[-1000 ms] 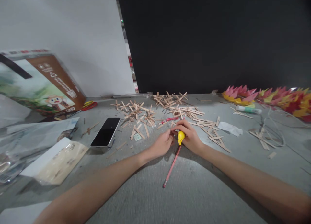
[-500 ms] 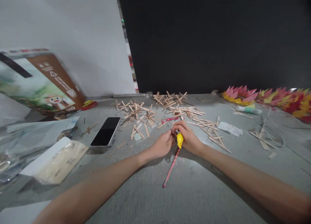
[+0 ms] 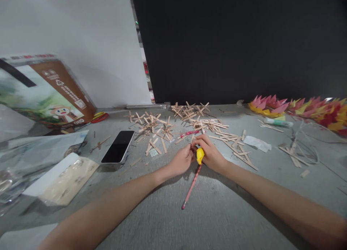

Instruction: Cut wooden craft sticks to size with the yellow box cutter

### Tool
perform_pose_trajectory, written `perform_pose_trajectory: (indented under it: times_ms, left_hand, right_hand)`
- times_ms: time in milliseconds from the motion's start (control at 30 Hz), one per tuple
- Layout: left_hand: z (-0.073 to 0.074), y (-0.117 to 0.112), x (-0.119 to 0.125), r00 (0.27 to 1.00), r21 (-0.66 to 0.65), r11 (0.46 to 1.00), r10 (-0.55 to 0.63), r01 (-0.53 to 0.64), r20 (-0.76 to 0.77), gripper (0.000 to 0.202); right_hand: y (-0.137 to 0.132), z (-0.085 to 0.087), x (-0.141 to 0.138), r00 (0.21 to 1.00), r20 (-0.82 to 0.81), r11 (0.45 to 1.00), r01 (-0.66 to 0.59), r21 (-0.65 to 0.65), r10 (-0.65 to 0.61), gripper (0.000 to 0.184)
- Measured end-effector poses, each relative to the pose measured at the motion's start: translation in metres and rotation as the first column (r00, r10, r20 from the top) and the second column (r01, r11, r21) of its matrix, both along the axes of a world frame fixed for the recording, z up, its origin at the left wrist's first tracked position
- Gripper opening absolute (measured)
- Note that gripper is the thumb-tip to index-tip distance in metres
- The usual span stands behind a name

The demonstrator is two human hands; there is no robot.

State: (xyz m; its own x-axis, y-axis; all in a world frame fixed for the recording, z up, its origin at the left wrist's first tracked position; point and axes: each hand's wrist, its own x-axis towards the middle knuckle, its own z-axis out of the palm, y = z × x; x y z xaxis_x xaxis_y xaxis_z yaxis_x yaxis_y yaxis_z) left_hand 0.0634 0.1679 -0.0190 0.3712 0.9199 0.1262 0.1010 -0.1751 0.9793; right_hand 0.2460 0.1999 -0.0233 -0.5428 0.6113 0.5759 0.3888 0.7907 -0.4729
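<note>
My left hand (image 3: 182,159) and my right hand (image 3: 209,152) meet over the middle of the table, fingers closed and fingertips together. What the left fingertips pinch is mostly hidden; a thin tan tip like a wooden stick shows just above them. Against the palm side of my right hand rests a small, glossy, rounded yellow object (image 3: 200,155), its kind not clear. Below it a pink pencil (image 3: 191,189) lies slanted on the table, eraser end toward me. Just beyond my fingers are a red-wrapped strip (image 3: 189,133) and several crossed wooden craft sticks (image 3: 154,125).
A black phone (image 3: 118,146) lies left of the sticks. Farther left are a plastic packet (image 3: 67,179), a printed bag (image 3: 48,94) and red-and-yellow scissors (image 3: 99,117). To the right are loose sticks (image 3: 240,149), a white paper scrap (image 3: 257,143), a glue stick (image 3: 278,122) and folded-paper pieces (image 3: 322,114).
My hands hold nearly the same pose. The yellow object has shifted very slightly, and a tan tip shows a little more above the left fingertips.
</note>
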Motion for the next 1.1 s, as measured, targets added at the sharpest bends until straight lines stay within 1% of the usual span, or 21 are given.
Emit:
perform_pose_trajectory:
  times_ms: [133, 200, 267, 367, 433, 533, 700, 867, 1000, 1100]
  left_hand:
    - [0.001, 0.000, 0.001, 1.000, -0.008, 1.000, 0.004, -0.004, 0.005, 0.015]
    - [0.000, 0.000, 0.002, 0.998, -0.049, 0.999, 0.010, -0.007, 0.056, 0.014]
    - [0.000, 0.000, 0.003, 0.990, -0.113, 0.994, 0.022, -0.006, 0.139, 0.016]
    - [0.000, 0.000, 0.003, 0.976, -0.170, 0.985, 0.072, -0.036, 0.206, 0.026]
    - [0.001, 0.000, 0.002, 0.978, -0.153, 0.984, 0.113, -0.086, 0.177, 0.035]
    - [0.004, 0.000, 0.000, 0.982, -0.073, 0.986, 0.156, -0.149, 0.107, 0.042]
    - [0.008, -0.001, -0.001, 0.978, 0.031, 0.981, 0.190, -0.193, 0.088, 0.041]
    - [0.010, -0.003, -0.001, 0.969, 0.122, 0.962, 0.235, -0.243, 0.072, 0.039]
    - [0.008, -0.002, -0.002, 0.960, 0.126, 0.951, 0.277, -0.281, 0.049, 0.041]
    - [0.004, 0.003, -0.004, 0.925, 0.018, 0.932, 0.358, -0.363, 0.124, 0.041]
  right_hand:
    - [-0.001, 0.002, 0.000, 1.000, 0.017, 1.000, -0.003, 0.010, 0.003, 0.030]
    - [-0.002, 0.002, 0.000, 1.000, 0.019, 1.000, -0.001, 0.021, 0.000, 0.028]
    - [-0.002, 0.002, 0.001, 1.000, 0.023, 0.999, -0.003, 0.035, 0.002, 0.028]
    - [-0.002, 0.001, 0.002, 0.999, 0.040, 0.998, -0.012, 0.061, 0.010, 0.033]
    - [-0.002, 0.000, 0.002, 0.999, 0.053, 0.997, -0.015, 0.079, 0.011, 0.035]
    - [-0.002, 0.000, 0.002, 0.998, 0.065, 0.995, -0.009, 0.098, 0.003, 0.035]
    - [-0.002, 0.001, 0.001, 0.998, 0.068, 0.993, 0.008, 0.115, -0.016, 0.035]
    - [-0.002, 0.003, 0.000, 0.998, 0.063, 0.993, 0.012, 0.114, -0.020, 0.031]
    - [-0.002, 0.001, -0.001, 0.999, 0.050, 0.995, 0.013, 0.102, -0.018, 0.028]
    - [-0.002, -0.001, -0.001, 0.999, 0.024, 0.996, 0.020, 0.091, -0.022, 0.023]
